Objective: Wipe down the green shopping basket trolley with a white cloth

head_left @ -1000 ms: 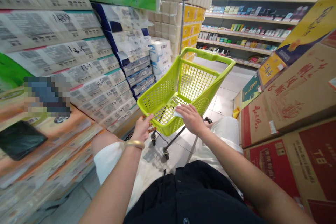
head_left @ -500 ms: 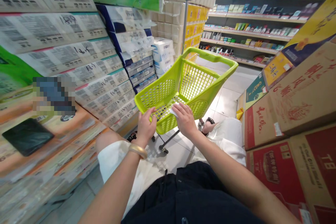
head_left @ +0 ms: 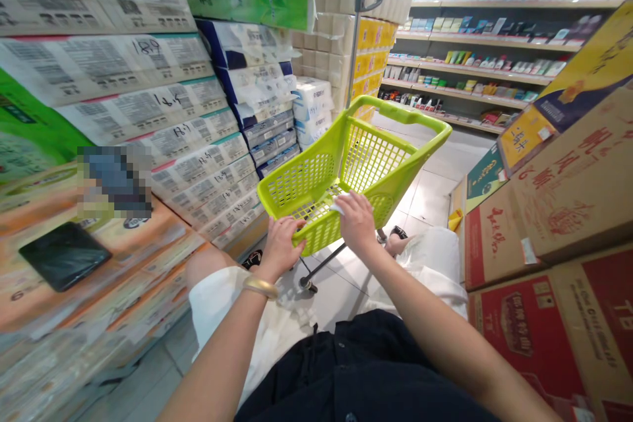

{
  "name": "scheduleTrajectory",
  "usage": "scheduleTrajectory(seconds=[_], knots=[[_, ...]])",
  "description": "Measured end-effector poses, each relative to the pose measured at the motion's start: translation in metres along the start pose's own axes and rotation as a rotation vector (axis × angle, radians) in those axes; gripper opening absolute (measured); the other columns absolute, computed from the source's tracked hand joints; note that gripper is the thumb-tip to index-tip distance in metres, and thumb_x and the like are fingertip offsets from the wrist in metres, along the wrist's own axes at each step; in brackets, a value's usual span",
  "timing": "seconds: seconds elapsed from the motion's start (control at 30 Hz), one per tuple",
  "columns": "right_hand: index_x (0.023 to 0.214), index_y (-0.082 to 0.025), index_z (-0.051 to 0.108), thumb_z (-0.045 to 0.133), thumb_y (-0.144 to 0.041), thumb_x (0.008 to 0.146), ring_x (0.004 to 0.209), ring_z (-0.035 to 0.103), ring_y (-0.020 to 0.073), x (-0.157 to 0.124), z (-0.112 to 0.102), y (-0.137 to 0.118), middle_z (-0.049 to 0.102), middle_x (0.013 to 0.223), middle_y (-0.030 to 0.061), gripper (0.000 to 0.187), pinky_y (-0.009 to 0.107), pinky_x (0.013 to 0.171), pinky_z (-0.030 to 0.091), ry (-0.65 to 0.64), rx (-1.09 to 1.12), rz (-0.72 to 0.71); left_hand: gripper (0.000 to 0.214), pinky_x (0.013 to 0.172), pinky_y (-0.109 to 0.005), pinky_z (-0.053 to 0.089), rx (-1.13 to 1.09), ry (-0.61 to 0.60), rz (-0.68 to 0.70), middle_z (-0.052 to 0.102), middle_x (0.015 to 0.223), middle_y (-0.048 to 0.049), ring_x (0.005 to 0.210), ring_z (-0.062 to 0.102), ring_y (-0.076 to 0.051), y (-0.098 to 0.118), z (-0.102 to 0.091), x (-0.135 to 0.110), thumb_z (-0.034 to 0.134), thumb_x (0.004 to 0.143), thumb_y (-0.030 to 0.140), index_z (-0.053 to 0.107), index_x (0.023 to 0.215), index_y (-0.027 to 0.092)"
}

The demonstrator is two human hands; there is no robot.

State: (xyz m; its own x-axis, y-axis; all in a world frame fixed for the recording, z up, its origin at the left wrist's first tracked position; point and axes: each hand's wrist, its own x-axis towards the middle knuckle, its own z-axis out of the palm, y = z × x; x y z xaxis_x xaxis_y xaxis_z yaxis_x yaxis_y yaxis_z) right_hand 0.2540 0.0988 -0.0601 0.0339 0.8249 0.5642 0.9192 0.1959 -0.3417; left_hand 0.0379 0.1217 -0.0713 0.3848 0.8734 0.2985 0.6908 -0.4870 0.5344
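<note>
Left hand [head_left: 283,242]: fingers curled over near left corner of cart [head_left: 301,175]. Right hand [head_left: 358,223]: fingers together, pinching white cloth [head_left: 337,205] at cart's near rim. Cart on floor [head_left: 341,270], between packs [head_left: 190,135] and cartons [head_left: 554,211].

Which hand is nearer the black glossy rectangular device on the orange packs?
Left. The left hand is right of the device, at the lime-green plastic basket; the right hand is farther right.

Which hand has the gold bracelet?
The left hand, touching the green basket: its wrist wears the gold bracelet. The right hand, holding something white, has a bare wrist.
</note>
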Motion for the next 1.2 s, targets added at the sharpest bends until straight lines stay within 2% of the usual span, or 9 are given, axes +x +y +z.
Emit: scheduleTrajectory(seconds=[0.1,0.2,0.33,0.53,0.7,0.8,1.0,1.1,1.2], knots=[[0.124,-0.022,0.065,0.05,-0.011,0.091,0.134,0.049,0.0212,-0.016,0.017,-0.042,0.068,0.126,0.0058,0.038,0.042,0.12,0.026,-0.113,0.065,-0.19,0.038,0.119,-0.059,0.02,0.032,0.011,0.014,0.069,0.113,-0.0132,0.12,0.055,-0.033,0.0,0.004,-0.002,0.063,0.074,0.025,0.065,0.112,0.021],[0.128,-0.023,0.063,0.051,-0.012,0.092,0.135,0.049,0.0194,-0.025,0.023,-0.054,0.068,0.128,0.0054,0.04,0.041,0.12,0.027,-0.151,0.088,-0.282,0.038,0.118,-0.059,0.021,0.06,0.003,0.007,0.067,0.117,-0.0143,0.121,0.054,-0.033,-0.001,0.003,-0.003,0.064,0.076,0.028,0.064,0.113,0.021],[0.129,-0.025,0.064,0.047,-0.009,0.092,0.136,0.048,0.0174,-0.023,0.011,-0.022,0.066,0.133,0.0025,0.043,0.04,0.121,0.026,-0.109,0.066,-0.299,0.037,0.119,-0.057,0.02,0.045,-0.012,-0.002,0.069,0.112,-0.0122,0.12,0.055,-0.033,0.001,-0.001,-0.007,0.064,0.074,0.025,0.065,0.112,0.023],[0.125,-0.025,0.066,0.042,-0.014,0.095,0.136,0.048,0.0208,-0.008,-0.014,0.048,0.065,0.133,0.0038,0.041,0.045,0.118,0.031,0.142,0.015,-0.02,0.037,0.12,-0.058,0.018,0.001,0.004,-0.008,0.069,0.11,-0.0119,0.121,0.054,-0.034,0.005,-0.002,-0.01,0.064,0.074,0.026,0.066,0.11,0.023],[0.114,-0.018,0.071,0.041,-0.02,0.096,0.118,0.058,0.0228,-0.02,-0.004,0.043,0.066,0.12,0.0133,0.035,0.042,0.106,0.047,0.358,0.174,0.07,0.04,0.12,-0.058,0.017,-0.003,-0.008,-0.011,0.068,0.11,-0.0117,0.122,0.052,-0.035,0.006,-0.003,-0.01,0.068,0.069,0.026,0.069,0.108,0.024],[0.113,-0.019,0.071,0.04,-0.019,0.097,0.112,0.059,0.022,-0.037,0.011,0.015,0.067,0.112,0.0122,0.035,0.041,0.103,0.049,0.322,0.26,0.005,0.04,0.121,-0.06,0.016,-0.005,-0.032,0.006,0.068,0.108,-0.0114,0.122,0.052,-0.035,0.004,-0.005,-0.01,0.069,0.067,0.025,0.071,0.106,0.024],[0.115,-0.022,0.071,0.044,-0.014,0.096,0.118,0.056,0.02,-0.052,0.027,-0.033,0.07,0.115,0.0074,0.034,0.036,0.105,0.045,0.124,0.205,-0.317,0.036,0.119,-0.066,0.016,0.036,-0.091,0.082,0.068,0.1,-0.008,0.124,0.052,-0.035,-0.005,-0.008,-0.008,0.065,0.068,0.022,0.073,0.102,0.025],[0.118,-0.025,0.07,0.05,-0.014,0.094,0.117,0.057,0.0188,-0.048,0.025,-0.028,0.071,0.116,0.0042,0.033,0.035,0.107,0.04,0.078,0.129,-0.404,0.035,0.118,-0.067,0.018,0.065,-0.084,0.098,0.069,0.103,-0.0072,0.125,0.051,-0.034,-0.01,-0.01,-0.007,0.064,0.069,0.023,0.072,0.103,0.025],[0.116,-0.027,0.071,0.051,-0.011,0.093,0.118,0.057,0.0184,-0.04,0.016,-0.001,0.072,0.115,0.0028,0.033,0.035,0.107,0.037,0.09,0.074,-0.376,0.033,0.119,-0.065,0.019,0.072,-0.075,0.105,0.07,0.103,-0.0065,0.125,0.052,-0.033,-0.014,-0.011,-0.008,0.063,0.07,0.023,0.072,0.102,0.024]])
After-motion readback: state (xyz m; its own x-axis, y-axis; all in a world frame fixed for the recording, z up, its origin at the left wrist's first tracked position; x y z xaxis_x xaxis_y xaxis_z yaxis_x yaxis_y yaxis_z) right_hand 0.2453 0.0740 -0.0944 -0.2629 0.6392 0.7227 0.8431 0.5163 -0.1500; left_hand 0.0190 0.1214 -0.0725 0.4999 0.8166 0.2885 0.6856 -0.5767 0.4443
